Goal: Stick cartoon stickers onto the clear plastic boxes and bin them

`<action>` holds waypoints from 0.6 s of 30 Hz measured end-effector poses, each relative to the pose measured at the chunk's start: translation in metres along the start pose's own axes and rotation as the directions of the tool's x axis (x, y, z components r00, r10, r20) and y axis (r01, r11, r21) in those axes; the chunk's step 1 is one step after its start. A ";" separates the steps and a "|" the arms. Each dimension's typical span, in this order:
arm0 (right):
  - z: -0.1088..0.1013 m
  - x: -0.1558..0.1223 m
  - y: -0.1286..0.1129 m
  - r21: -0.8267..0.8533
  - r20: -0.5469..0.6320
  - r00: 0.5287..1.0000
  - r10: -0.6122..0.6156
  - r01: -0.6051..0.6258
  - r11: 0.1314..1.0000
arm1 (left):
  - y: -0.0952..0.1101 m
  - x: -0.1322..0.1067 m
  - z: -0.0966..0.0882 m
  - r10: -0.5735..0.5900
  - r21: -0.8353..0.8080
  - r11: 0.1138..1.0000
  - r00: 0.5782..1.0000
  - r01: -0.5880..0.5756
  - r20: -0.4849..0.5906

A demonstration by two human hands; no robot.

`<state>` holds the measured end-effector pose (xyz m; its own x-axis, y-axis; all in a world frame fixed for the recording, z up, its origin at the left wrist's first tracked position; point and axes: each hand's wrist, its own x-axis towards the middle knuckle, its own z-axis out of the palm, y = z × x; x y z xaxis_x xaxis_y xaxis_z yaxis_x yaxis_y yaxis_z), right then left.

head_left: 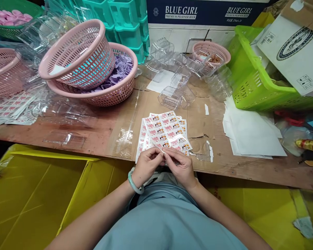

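Observation:
Several sticker sheets (169,130) printed with cartoon cats and pink lettering lie in a loose stack at the table's front edge. My left hand (147,165) is closed in a pinch at the near corner of the top sheet, a pale green bangle on its wrist. Right beside it, my right hand (182,167) pinches the same corner, thumbs and fingertips almost touching. The fingers hide what exactly lies between the tips. Beyond the sheets stand clear plastic boxes (172,97).
Pink baskets (94,100), one holding purple plastic pieces (121,69), stand at the left. Teal bins (125,21) rise behind. White paper sheets (253,132) lie at the right below a lime green basket (263,83). More sticker sheets (14,107) lie at the far left.

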<state>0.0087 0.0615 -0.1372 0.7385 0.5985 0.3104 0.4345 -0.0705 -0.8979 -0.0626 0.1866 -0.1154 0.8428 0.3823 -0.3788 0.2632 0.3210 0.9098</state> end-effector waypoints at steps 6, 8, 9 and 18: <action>0.000 0.000 0.001 -0.041 -0.007 1.000 -0.018 0.017 0.999 | -0.003 -0.001 -0.002 -0.016 -0.014 1.000 1.000 0.016 0.018; -0.001 -0.001 0.002 -0.079 0.007 0.998 -0.069 0.070 0.994 | -0.003 -0.002 -0.003 -0.065 -0.063 0.996 0.997 0.067 0.031; -0.001 -0.002 0.003 -0.088 0.018 0.996 -0.086 0.088 0.992 | -0.004 -0.002 -0.004 -0.075 -0.074 0.994 0.997 0.077 0.026; -0.001 -0.002 -0.003 0.058 0.002 0.995 0.102 -0.102 0.993 | -0.008 -0.001 0.000 0.009 0.005 1.000 1.000 -0.009 -0.025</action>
<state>0.0064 0.0601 -0.1350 0.7783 0.5896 0.2162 0.3259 -0.0848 -0.9416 -0.0657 0.1838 -0.1224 0.8331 0.4067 -0.3749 0.2581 0.3137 0.9138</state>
